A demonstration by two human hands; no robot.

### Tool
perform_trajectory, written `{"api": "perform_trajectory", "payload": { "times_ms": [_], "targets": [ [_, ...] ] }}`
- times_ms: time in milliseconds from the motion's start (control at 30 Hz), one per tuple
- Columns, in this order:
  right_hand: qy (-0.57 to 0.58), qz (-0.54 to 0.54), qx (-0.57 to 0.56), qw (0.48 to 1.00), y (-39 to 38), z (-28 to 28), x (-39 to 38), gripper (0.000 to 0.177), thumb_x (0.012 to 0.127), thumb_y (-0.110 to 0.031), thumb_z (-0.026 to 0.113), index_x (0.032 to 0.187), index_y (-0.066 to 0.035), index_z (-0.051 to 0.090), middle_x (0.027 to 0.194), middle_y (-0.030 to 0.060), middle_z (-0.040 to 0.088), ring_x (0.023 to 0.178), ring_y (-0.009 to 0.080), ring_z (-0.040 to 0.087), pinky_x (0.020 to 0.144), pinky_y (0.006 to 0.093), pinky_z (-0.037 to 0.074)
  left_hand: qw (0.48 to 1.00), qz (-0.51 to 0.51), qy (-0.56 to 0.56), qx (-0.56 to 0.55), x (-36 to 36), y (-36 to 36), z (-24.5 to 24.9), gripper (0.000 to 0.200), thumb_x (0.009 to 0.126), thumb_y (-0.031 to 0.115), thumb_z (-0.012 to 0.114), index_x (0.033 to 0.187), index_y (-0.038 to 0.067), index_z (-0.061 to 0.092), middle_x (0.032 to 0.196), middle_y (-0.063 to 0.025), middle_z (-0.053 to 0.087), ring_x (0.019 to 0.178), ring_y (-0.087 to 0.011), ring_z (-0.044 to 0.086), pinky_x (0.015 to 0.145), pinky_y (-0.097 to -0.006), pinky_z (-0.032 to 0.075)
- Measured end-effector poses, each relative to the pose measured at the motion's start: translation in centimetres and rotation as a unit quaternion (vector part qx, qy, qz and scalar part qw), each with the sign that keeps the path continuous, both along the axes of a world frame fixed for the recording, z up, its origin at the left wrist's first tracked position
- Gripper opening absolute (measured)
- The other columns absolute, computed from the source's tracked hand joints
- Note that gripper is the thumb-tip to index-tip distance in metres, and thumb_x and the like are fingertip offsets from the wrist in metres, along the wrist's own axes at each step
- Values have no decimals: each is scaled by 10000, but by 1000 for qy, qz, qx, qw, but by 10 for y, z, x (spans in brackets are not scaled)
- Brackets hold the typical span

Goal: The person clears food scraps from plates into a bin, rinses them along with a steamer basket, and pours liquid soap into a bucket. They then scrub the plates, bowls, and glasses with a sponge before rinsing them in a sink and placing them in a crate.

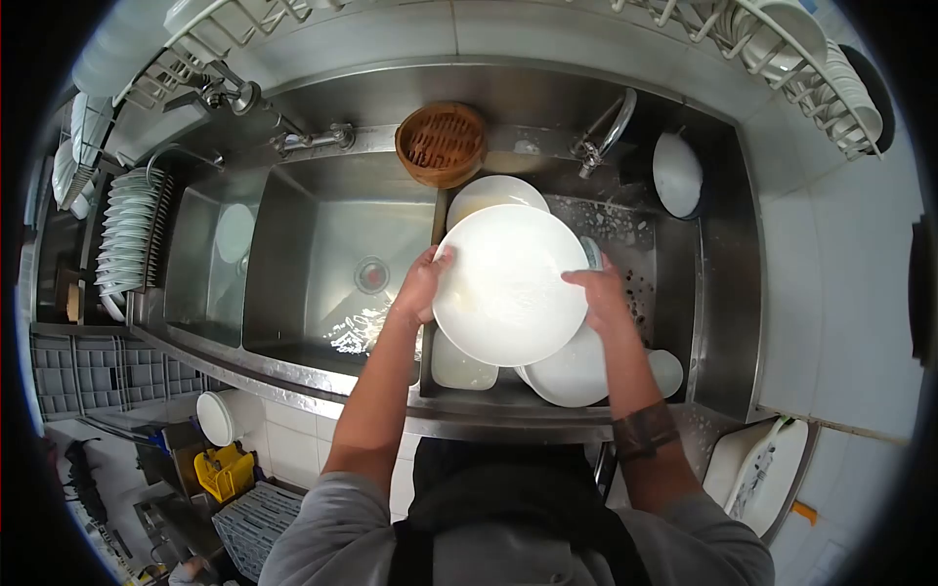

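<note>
A large round white plate (510,288) is held up over the divider between two sink basins, its face toward me with faint yellowish smears. My left hand (422,284) grips its left rim, thumb on the face. At the right rim, my right hand (599,290) is closed on the plate, thumb over the edge. A small grey-green piece (591,253) shows just above the right fingers, partly behind the plate; I cannot tell what it is. Beneath lie another white plate (496,191), a stacked white plate (572,376) and a pale rectangular dish (463,365).
A bamboo steamer basket (441,146) sits on the sink's back ledge, left of a faucet (592,151). The middle basin (337,254) holds water. Racked plates (134,230) stand far left. A white bowl (676,176) leans at back right; wire racks (821,93) hang above.
</note>
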State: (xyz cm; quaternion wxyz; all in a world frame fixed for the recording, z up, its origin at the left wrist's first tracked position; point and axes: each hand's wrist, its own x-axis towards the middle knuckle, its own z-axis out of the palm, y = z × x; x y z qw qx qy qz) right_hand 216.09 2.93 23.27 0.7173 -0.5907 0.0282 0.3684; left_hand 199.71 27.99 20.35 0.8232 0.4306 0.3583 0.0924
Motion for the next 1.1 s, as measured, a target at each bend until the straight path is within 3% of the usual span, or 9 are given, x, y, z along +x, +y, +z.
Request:
{"api": "perform_trajectory", "payload": {
  "times_ms": [233, 333, 433, 500, 567, 767, 933, 1033, 1100],
  "targets": [
    [161, -260, 32, 952, 42, -58, -98, 553, 808, 60, 717, 1339, 54, 563, 1229, 195, 658, 1101, 336, 664, 978, 449, 545, 972, 200, 91, 80, -28, -65, -40, 506, 1066, 170, 550, 1503, -43, 414, 1326, -214, 620, 1235, -294, 622, 986, -435, 543],
    [186, -136, -17, 973, 35, -74, -101, 502, 806, 28, 744, 1285, 71, 600, 1239, 183, 649, 1092, 319, 645, 923, 435, 530, 976, 161, -41, 143, -34, -112, -89, 477, 1058, 162, 569, 1477, -34, 452, 1358, -240, 605, 1378, -375, 526, 1099, -457, 458],
    [154, 30, -42, 987, -10, -71, -58, 518, 815, 11, 758, 1295, 103, 588, 1287, 228, 628, 1124, 332, 642, 925, 450, 548, 984, 106, -58, -129, -48, -41, -5, 497, 1046, 110, 591, 1491, -25, 413, 1346, -237, 593, 1295, -307, 575, 1113, -464, 461],
    [116, -177, 47, 976, 24, -4, -81, 475, 862, 7, 729, 1307, 90, 584, 1262, 209, 648, 1078, 316, 666, 880, 438, 568, 986, 126, -28, -105, -33, -53, -24, 437, 1046, 108, 601, 1439, -20, 459, 1266, -239, 632, 1197, -281, 637, 1059, -440, 496],
    [144, -217, 7, 965, 43, -53, -104, 434, 899, 8, 696, 1311, 78, 581, 1217, 186, 671, 1025, 299, 679, 832, 408, 576, 952, 132, 156, 227, -12, -96, -105, 440, 1046, 141, 611, 1431, -21, 473, 1236, -220, 653, 1058, -278, 690, 913, -453, 572],
    [-30, 160, -47, 986, -30, -23, -59, 459, 912, -29, 692, 1345, 60, 571, 1266, 182, 661, 1064, 301, 679, 941, 421, 555, 944, 110, -14, 311, -41, -19, -12, 326, 1019, 160, 659, 1267, -46, 611, 1081, -152, 727, 903, -182, 708, 778, -343, 595],
    [85, 60, 327, 939, 54, 66, -30, 464, 1076, -253, 529, 1460, 5, 515, 1356, 133, 649, 1190, 280, 667, 1005, 415, 561, 932, -72, 114, 335, -34, -22, 1, 412, 998, 245, 705, 1274, -47, 615, 1063, -179, 735, 978, -233, 701, 874, -379, 573],
    [-29, 141, 296, 944, 86, -42, -83, 473, 1082, -290, 516, 1464, -12, 519, 1366, 133, 645, 1194, 262, 664, 1007, 422, 558, 929, -55, 154, 331, -27, -55, -22, 559, 1018, 473, 643, 1093, -77, 710, 985, -255, 737, 969, -360, 709, 871, -445, 553],
    [44, 142, 272, 951, 104, -104, -123, 480, 1086, -315, 507, 1467, -23, 521, 1372, 133, 642, 1197, 250, 662, 1009, 426, 557, 824, -24, 305, 476, -32, -24, -59, 626, 1056, 518, 548, 973, -77, 725, 925, -325, 702, 875, -466, 691, 813, -507, 536]
  ]
}}
